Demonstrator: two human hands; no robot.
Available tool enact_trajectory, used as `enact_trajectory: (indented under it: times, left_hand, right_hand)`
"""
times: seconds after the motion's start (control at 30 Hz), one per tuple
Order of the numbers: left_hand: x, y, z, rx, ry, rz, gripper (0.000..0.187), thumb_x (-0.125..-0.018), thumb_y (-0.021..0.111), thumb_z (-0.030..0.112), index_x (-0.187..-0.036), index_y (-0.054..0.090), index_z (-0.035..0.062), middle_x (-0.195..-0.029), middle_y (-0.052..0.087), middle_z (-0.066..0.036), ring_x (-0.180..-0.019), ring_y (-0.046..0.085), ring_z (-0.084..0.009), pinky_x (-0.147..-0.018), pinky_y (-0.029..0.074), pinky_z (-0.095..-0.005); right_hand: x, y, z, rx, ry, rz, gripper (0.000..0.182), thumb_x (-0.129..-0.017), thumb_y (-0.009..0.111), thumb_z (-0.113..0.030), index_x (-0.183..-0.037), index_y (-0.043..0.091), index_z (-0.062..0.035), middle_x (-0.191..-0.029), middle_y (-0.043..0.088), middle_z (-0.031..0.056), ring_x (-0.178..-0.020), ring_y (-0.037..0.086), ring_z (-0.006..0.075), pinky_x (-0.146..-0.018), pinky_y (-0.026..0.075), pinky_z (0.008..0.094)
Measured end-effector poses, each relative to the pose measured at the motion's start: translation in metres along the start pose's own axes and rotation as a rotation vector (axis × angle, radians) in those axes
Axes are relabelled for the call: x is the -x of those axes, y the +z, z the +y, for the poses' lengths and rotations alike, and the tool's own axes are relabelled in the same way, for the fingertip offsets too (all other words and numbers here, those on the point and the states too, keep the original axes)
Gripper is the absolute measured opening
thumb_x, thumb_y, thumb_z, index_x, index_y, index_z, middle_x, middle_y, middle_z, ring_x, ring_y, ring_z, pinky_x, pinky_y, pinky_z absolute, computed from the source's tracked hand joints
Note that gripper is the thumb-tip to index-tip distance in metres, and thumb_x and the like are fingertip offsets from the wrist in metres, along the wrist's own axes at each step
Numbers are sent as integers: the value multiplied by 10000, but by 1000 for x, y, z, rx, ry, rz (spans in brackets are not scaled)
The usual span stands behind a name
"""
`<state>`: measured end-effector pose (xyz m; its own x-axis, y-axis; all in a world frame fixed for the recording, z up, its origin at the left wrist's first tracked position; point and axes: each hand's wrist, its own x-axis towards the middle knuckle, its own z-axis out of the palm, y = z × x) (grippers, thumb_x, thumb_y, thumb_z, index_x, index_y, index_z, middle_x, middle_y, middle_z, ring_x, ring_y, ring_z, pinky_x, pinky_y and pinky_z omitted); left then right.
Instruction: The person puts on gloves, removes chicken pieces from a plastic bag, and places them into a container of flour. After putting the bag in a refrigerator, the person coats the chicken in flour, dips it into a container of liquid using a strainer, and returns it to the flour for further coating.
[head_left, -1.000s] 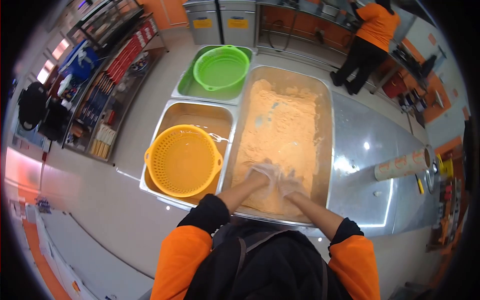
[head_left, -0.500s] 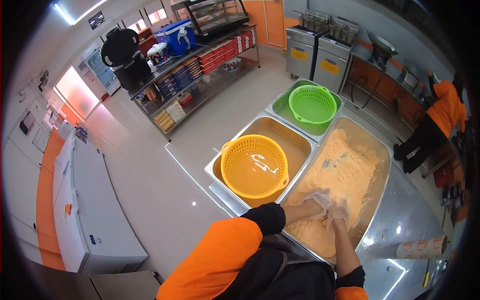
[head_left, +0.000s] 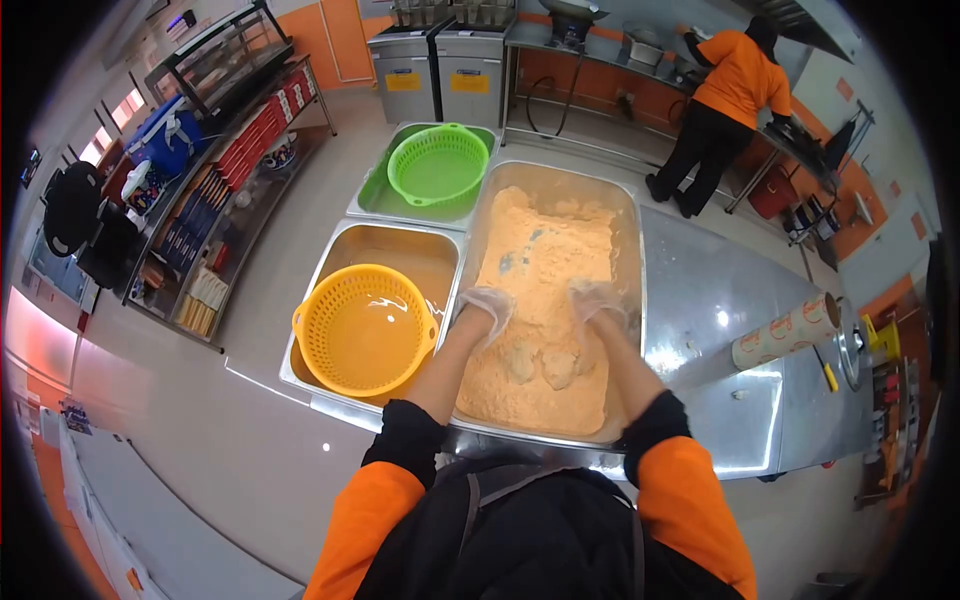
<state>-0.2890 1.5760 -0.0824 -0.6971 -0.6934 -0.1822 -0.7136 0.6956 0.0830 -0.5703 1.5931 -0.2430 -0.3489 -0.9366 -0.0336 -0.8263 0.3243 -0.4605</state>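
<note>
Orange powder (head_left: 555, 265), loose and uneven, is contained in a large rectangular stainless-steel tray (head_left: 560, 178), and pale, coated lumps (head_left: 562, 369) are seen in it toward the near end of the tray. Both hands are covered by thin translucent gloves and are held well apart above the powder. The left hand (head_left: 488, 311) is placed at the left wall of the tray, and the right hand (head_left: 599, 301) is placed near its right wall; the lumps are situated between the wrists. Whether anything is gripped, or how widely the fingers are spread, cannot be told for either hand

Immediately left of the tray, a yellow-orange perforated plastic basket (head_left: 325, 322) is set in a steel pan (head_left: 395, 238) of amber liquid. Left of the tray's far end, a round green plastic basket (head_left: 440, 141) is set in a smaller steel pan (head_left: 374, 188). To the right of the tray, a beige roll with red print (head_left: 785, 333) is laid on a grey metal table (head_left: 700, 260). Beyond the tray's far right corner, a worker in an orange top (head_left: 738, 85) is stationed at a counter
</note>
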Motion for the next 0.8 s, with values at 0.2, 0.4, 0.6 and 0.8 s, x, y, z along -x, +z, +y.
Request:
enact_trajectory:
  times: [0.2, 0.4, 0.6, 0.8]
  left_hand:
    - [-2, 18, 0, 34, -34, 60, 246, -800, 486, 141, -969, 646, 62, -988, 643, -184, -901, 638, -312, -733, 500, -408]
    - [15, 20, 17, 109, 50, 6, 282, -832, 448, 163, -1067, 583, 85, -1061, 611, -192, -910, 628, -330, -731, 496, -429]
    - [2, 51, 37, 335, 30, -275, 269, -799, 485, 196, -984, 626, 60, -1022, 631, -186, -933, 621, -329, -770, 493, -422]
    - [33, 71, 71, 411, 10, 5, 276, -790, 488, 220, -883, 652, 19, -937, 654, -173, -891, 625, -311, -797, 477, -417]
  right_hand:
    - [84, -81, -138, -201, -54, -549, 305, -867, 557, -359, -1049, 600, -118, -921, 608, 102, -784, 566, 177, -634, 433, 308]
    - [105, -90, -79, -955, 82, -876, 458, -887, 508, -421, -1182, 574, -77, -1172, 571, 94, -977, 552, 197, -801, 443, 334]
    - [124, -66, -61, 376, 67, -507, 575, -875, 363, -523, -1329, 410, -173, -1366, 384, 205, -1252, 403, 291, -1004, 352, 413]
    - [172, -73, -146, 281, 203, -412, 606, -886, 361, -454, -1380, 304, -109, -1278, 460, 245, -1161, 481, 344, -994, 348, 463]
